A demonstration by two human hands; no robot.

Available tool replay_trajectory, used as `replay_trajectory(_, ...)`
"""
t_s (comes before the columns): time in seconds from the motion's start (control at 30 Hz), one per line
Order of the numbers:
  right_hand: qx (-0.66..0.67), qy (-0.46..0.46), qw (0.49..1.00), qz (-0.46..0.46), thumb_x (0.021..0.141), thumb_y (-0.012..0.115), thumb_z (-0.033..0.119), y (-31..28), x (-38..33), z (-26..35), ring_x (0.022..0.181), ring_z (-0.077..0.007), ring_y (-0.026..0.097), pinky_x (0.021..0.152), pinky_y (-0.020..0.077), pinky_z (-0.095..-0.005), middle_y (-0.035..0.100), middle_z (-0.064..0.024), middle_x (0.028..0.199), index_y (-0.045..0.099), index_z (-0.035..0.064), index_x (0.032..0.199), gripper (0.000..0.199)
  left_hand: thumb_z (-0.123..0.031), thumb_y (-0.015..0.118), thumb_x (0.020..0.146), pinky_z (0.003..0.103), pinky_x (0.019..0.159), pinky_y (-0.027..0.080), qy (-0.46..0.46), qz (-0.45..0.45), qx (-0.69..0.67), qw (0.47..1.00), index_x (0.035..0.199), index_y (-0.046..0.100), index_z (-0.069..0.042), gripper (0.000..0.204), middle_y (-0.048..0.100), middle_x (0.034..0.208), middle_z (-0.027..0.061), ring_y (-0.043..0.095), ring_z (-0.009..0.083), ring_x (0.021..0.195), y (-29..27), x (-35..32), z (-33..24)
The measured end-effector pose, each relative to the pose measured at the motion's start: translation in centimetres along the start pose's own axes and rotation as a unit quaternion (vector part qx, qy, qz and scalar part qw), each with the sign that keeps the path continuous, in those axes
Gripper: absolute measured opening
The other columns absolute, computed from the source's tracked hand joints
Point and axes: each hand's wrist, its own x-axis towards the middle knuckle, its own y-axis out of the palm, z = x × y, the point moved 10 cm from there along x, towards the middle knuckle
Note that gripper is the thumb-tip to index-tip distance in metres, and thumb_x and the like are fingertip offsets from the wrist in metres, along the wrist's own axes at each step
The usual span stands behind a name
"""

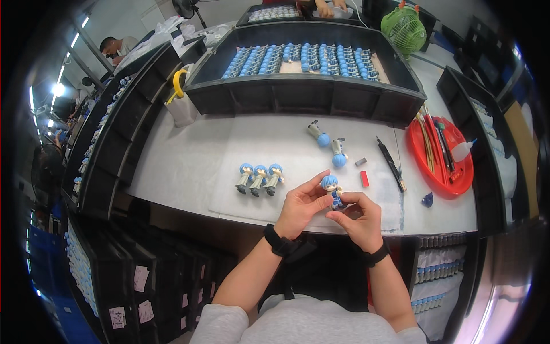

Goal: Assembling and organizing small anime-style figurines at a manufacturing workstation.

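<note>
A small blue-haired figurine [331, 187] in dark blue clothing is held upright between my two hands, close to the table's front edge. My left hand [305, 202] grips it from the left, thumb across its side. On the other side my right hand [357, 218] pinches its lower part with thumb and fingers. Three similar figurines in grey-green coats [260, 179] lie in a row to the left. Beyond my hands are two more, a figurine [318, 133] and another figurine [338, 153], heads toward me. A red block [364, 179] and a grey block [360, 162] lie right of them.
A black crate [303, 97] with rows of blue-haired figurines spans the table's back. On the right lie a black pen-like tool [391, 164], a dark blue piece [427, 199] and a red tray [417, 155] of brushes. A green fan [403, 30] stands behind; crates flank both sides.
</note>
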Motion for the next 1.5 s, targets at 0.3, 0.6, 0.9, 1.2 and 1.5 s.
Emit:
replay_trajectory(0.3, -0.010, -0.005, 1.000, -0.003, 0.063, 0.079, 0.012, -0.1, 0.0, 0.2, 0.068, -0.0089, 0.057, 0.058, 0.0467, -0.0201, 0.063, -0.0060, 0.083, 0.059, 0.0001, 0.090, 0.036, 0.004, 0.055, 0.082, 0.028, 0.087, 0.044, 0.001, 0.004, 0.001, 1.000, 0.129, 0.038, -0.002, 0.051, 0.055, 0.105, 0.0074, 0.053, 0.0133, 0.096, -0.1, 0.0, 0.1)
replay_trajectory(0.6, -0.012, -0.038, 0.999, -0.002, 0.061, 0.080, 0.011, -0.1, 0.2, 1.1, 0.071, -0.0103, 0.057, 0.057, 0.0454, -0.0206, 0.061, -0.0054, 0.086, 0.060, 0.0018, 0.090, 0.037, 0.005, 0.051, 0.084, 0.028, 0.087, 0.044, 0.007, 0.009, 0.003, 1.000, 0.130, 0.036, -0.002, 0.049, 0.055, 0.104, 0.0077, 0.053, 0.0142, 0.096, -0.1, 0.1, 0.0)
replay_trajectory(0.9, -0.029, -0.083, 0.996, 0.006, 0.062, 0.078, 0.010, -0.1, 0.4, 2.1, 0.071, -0.0126, 0.057, 0.056, 0.0449, -0.0218, 0.060, -0.0059, 0.088, 0.060, 0.0041, 0.091, 0.035, 0.002, 0.047, 0.087, 0.028, 0.086, 0.044, -0.009, 0.017, -0.018, 1.000, 0.131, 0.031, 0.000, 0.047, 0.058, 0.105, 0.0124, 0.056, 0.0165, 0.096, 0.3, 0.1, -0.2)
replay_trajectory(1.2, -0.013, -0.075, 0.997, -0.008, 0.064, 0.076, 0.007, -0.2, 0.4, 2.2, 0.070, -0.0110, 0.056, 0.055, 0.0444, -0.0207, 0.059, -0.0055, 0.088, 0.058, 0.0031, 0.097, 0.037, 0.002, 0.046, 0.087, 0.028, 0.088, 0.043, -0.014, 0.023, -0.025, 0.999, 0.132, 0.031, 0.000, 0.047, 0.057, 0.108, 0.0143, 0.055, 0.0177, 0.100, 0.4, 0.2, -0.2)
replay_trajectory(1.5, -0.020, -0.085, 0.996, -0.021, 0.063, 0.073, 0.000, -0.4, 0.2, 2.2, 0.070, -0.0107, 0.055, 0.056, 0.0446, -0.0205, 0.056, -0.0053, 0.087, 0.056, 0.0031, 0.102, 0.042, 0.000, 0.049, 0.086, 0.026, 0.085, 0.043, 0.034, 0.058, 0.013, 0.998, 0.133, 0.033, -0.004, 0.050, 0.050, 0.108, 0.0050, 0.052, 0.0111, 0.095, 1.2, -0.3, -1.3)
